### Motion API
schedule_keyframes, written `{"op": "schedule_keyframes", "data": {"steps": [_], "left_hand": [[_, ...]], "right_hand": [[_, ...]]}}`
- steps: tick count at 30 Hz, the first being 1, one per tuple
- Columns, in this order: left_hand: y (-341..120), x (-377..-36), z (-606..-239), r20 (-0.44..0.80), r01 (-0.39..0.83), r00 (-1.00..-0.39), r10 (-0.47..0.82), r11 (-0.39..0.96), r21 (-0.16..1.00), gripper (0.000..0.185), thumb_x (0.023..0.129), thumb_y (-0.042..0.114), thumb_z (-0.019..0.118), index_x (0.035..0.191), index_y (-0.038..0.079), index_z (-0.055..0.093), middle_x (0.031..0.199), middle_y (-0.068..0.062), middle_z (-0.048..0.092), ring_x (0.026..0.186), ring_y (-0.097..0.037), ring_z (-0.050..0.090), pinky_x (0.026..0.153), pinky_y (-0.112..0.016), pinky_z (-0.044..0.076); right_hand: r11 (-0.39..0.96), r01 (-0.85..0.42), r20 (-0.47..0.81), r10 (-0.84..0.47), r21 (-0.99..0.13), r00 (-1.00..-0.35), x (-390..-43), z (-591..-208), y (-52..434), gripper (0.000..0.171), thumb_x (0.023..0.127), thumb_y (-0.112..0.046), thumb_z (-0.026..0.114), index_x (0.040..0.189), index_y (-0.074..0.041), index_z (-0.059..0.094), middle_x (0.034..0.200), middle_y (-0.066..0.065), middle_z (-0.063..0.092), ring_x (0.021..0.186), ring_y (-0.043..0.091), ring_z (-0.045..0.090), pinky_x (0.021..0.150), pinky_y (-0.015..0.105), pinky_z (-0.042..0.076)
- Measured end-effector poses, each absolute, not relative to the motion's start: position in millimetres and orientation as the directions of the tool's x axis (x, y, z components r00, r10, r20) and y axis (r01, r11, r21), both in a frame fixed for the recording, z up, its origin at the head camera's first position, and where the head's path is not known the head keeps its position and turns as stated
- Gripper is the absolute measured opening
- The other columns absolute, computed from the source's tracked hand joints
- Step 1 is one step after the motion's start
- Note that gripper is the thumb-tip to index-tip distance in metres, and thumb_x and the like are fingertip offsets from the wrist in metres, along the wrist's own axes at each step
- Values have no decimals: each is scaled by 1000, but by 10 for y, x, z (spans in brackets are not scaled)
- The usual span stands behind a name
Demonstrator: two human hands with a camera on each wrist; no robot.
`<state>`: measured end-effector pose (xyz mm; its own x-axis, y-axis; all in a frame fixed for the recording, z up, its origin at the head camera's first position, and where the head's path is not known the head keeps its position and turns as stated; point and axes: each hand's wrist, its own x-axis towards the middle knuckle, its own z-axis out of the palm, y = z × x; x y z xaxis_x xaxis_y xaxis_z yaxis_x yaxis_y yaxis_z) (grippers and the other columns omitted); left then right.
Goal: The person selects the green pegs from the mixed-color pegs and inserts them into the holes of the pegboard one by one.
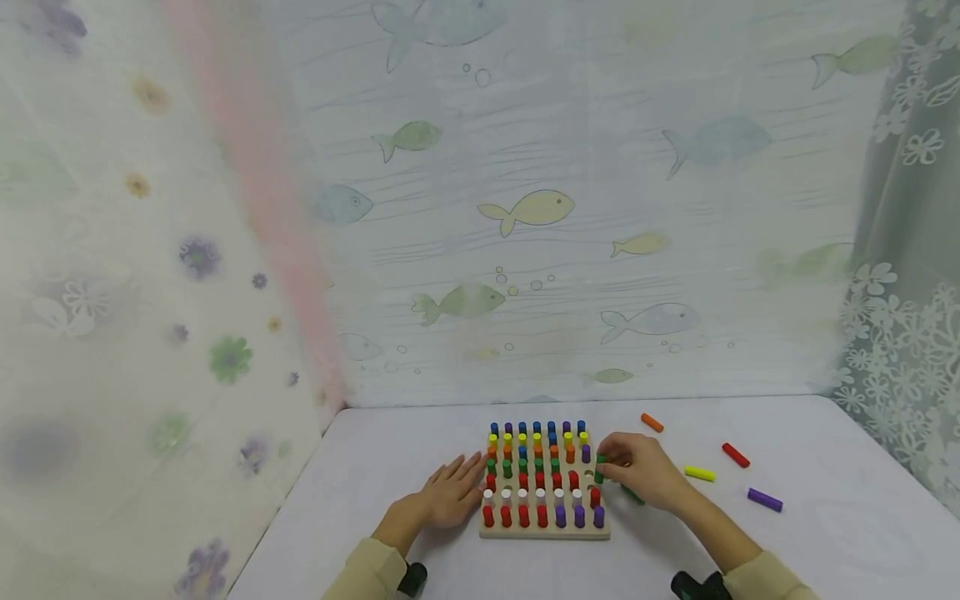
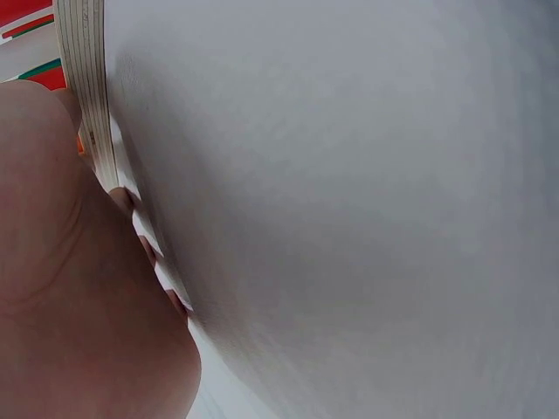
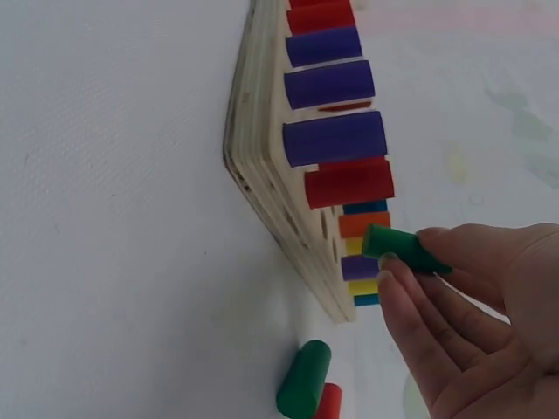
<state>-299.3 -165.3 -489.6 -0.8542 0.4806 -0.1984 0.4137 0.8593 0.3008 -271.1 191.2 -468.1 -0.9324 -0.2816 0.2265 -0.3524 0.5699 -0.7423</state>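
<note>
Right hand (image 1: pixel 641 475) pinching a green peg (image 3: pixel 403 250) at the pegboard's (image 1: pixel 544 530) right edge, left hand (image 1: pixel 450 493) lying flat (fingers straight) touching its left edge, 4 loose pegs (image 1: pixel 699 473) lying toward the table's (image 1: pixel 390 467) right edge.

Soft, even light fills all three views, bright and without glare; shadows under the board (image 1: pixel 544 530) and hands are faint. The head view bends at its edges, and the curtains there look smeared. The left wrist view is mostly a blurred palm (image 2: pixel 70 288) against pale bench (image 2: pixel 349 209). The right wrist view is sharp.
</note>
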Motion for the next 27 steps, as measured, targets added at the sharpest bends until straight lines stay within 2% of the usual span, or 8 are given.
{"op": "schedule_keyframes", "data": {"steps": [10, 22, 27], "left_hand": [[-1658, -2988, -4892, -199, 420, -850, 488, 855, 305, 63, 110, 49, 32, 165, 18, 23, 170, -5, 22, 157, -33, 16, 124, -60, 13], [-1656, -2987, -4887, -201, 418, -849, 489, 854, 310, 63, 110, 48, 33, 164, 17, 24, 170, -6, 23, 157, -33, 17, 124, -59, 13], [-1654, -2993, -4891, -201, 419, -849, 489, 853, 311, 62, 110, 46, 33, 164, 16, 25, 170, -5, 24, 157, -32, 17, 125, -58, 13]], "right_hand": [[599, -377, 277, -256, -707, -926, -2797, -4741, 1782, 13, 92, -8, 75, 104, -4, 72, 92, -4, 73, 83, 11, 67, 77, 27, 58], [614, -358, 261, -245, -703, -934, -2826, -4747, 1626, 9, 92, -6, 76, 101, -6, 73, 91, -2, 74, 83, 14, 68, 80, 34, 61], [615, -363, 261, -253, -700, -932, -2845, -4761, 1589, 10, 92, -7, 76, 102, -4, 73, 90, -2, 73, 80, 12, 67, 77, 32, 61]]}}
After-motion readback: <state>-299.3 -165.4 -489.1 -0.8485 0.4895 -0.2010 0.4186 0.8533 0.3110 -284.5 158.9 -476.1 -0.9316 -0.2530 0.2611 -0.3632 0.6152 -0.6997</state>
